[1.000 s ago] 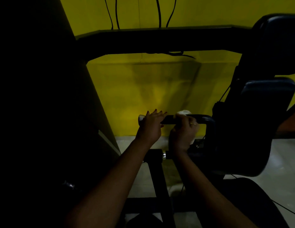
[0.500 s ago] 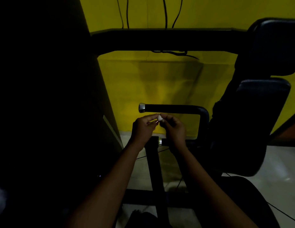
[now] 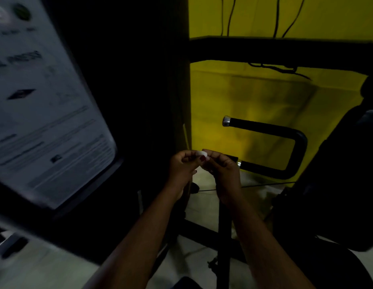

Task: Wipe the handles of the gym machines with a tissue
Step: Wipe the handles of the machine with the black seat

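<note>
A small white tissue (image 3: 203,156) is pinched between the fingertips of my left hand (image 3: 182,166) and my right hand (image 3: 221,170), held in front of me at mid-frame. The black U-shaped machine handle (image 3: 264,128) with a chrome end cap lies to the upper right of my hands, apart from them. Its lower bar (image 3: 262,168) runs just right of my right hand. Neither hand touches the handle.
A white instruction placard (image 3: 41,105) on the dark machine housing fills the left. A black frame bar (image 3: 285,52) crosses above against the yellow wall (image 3: 254,94). The black padded seat (image 3: 337,174) stands on the right, a black upright post (image 3: 224,236) below my hands.
My hands came off the handle and drew together below it, pinching the tissue between them. The view swung left, bringing the white placard into sight.
</note>
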{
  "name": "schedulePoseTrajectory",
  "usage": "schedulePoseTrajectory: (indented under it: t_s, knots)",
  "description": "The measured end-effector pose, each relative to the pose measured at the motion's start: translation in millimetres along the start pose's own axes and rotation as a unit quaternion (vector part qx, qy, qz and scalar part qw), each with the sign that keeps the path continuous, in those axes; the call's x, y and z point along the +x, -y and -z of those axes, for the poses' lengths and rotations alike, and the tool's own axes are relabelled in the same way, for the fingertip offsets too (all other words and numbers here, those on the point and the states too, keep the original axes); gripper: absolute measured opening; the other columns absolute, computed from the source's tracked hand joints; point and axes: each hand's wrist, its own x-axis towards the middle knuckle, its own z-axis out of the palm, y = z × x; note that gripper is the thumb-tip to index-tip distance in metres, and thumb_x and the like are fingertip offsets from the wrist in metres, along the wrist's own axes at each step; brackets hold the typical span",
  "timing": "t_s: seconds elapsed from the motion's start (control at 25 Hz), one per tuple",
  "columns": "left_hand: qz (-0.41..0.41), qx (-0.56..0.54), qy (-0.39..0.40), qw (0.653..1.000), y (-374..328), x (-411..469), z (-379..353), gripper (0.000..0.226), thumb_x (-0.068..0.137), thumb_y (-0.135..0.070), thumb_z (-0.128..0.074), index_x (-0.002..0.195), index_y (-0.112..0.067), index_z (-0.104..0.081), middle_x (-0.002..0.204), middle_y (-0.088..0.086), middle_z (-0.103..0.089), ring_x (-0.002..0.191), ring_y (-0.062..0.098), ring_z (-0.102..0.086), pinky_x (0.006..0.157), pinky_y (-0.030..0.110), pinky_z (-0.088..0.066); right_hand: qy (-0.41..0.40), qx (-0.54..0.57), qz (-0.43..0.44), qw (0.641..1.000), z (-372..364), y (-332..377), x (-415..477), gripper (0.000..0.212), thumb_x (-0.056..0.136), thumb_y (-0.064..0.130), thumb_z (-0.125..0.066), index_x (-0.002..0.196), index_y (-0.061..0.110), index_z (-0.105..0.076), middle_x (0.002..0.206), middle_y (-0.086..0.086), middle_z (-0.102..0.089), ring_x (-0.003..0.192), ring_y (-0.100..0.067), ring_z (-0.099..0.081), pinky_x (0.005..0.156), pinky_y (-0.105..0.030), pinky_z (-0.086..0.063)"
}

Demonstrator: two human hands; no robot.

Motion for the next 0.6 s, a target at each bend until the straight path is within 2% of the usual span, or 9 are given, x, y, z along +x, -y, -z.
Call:
schedulePoseTrajectory:
  t_s: [0.16,0.28,0.36,0.48,0.6]
  knots:
    - [-0.009,0.016,-0.064,0.998,2,-36,42,0.014,0.082,-0.02,-0.075,0.088,-0.02,-0.063,0.093,0.004,-0.069,0.085,0.016,-0.066,0.068,0.023,-0.051,0.032,0.019,-0.012,0.999,-40,-2,-40,0.018,0.09,0.004,-0.059,0.106,0.002,-0.069,0.099,-0.01,-0.072,0.088,-0.015,-0.069,0.074,-0.022,-0.054]
    - [-0.004,0.025,-0.06,0.998,2,-73,83,0.02,0.081,-0.025,-0.077,0.096,-0.018,-0.066,0.095,0.003,-0.071,0.088,0.017,-0.069,0.072,0.027,-0.056,0.051,0.03,-0.02,0.998,-71,-7,-77,0.016,0.088,0.005,-0.062,0.102,0.005,-0.07,0.092,-0.007,-0.073,0.084,-0.014,-0.069,0.071,-0.021,-0.053]
    - [-0.007,0.047,-0.077,0.996,1,-108,117,0.022,0.08,-0.026,-0.077,0.098,-0.017,-0.068,0.093,0.003,-0.073,0.087,0.016,-0.07,0.076,0.028,-0.057,0.062,0.03,-0.027,0.997,-96,-12,-107,0.017,0.089,0.003,-0.06,0.104,0.001,-0.069,0.089,-0.005,-0.074,0.081,-0.014,-0.068,0.07,-0.022,-0.053]
    - [-0.031,0.055,-0.115,0.991,1,-171,168,0.014,0.083,-0.018,-0.075,0.096,-0.015,-0.072,0.086,0.003,-0.075,0.081,0.014,-0.072,0.076,0.029,-0.059,0.097,0.044,-0.031,0.994,-135,-22,-163,0.022,0.092,0.002,-0.057,0.11,-0.008,-0.065,0.097,-0.015,-0.072,0.082,-0.02,-0.068,0.071,-0.027,-0.054]
    - [-0.036,0.026,-0.138,0.989,1,-232,211,0.014,0.086,-0.011,-0.07,0.1,-0.008,-0.07,0.087,0.01,-0.074,0.076,0.011,-0.07,0.073,0.023,-0.058,0.136,0.059,-0.056,0.987,-168,-30,-220,0.022,0.092,0.003,-0.057,0.111,-0.005,-0.065,0.102,-0.015,-0.072,0.089,-0.023,-0.069,0.075,-0.03,-0.055]
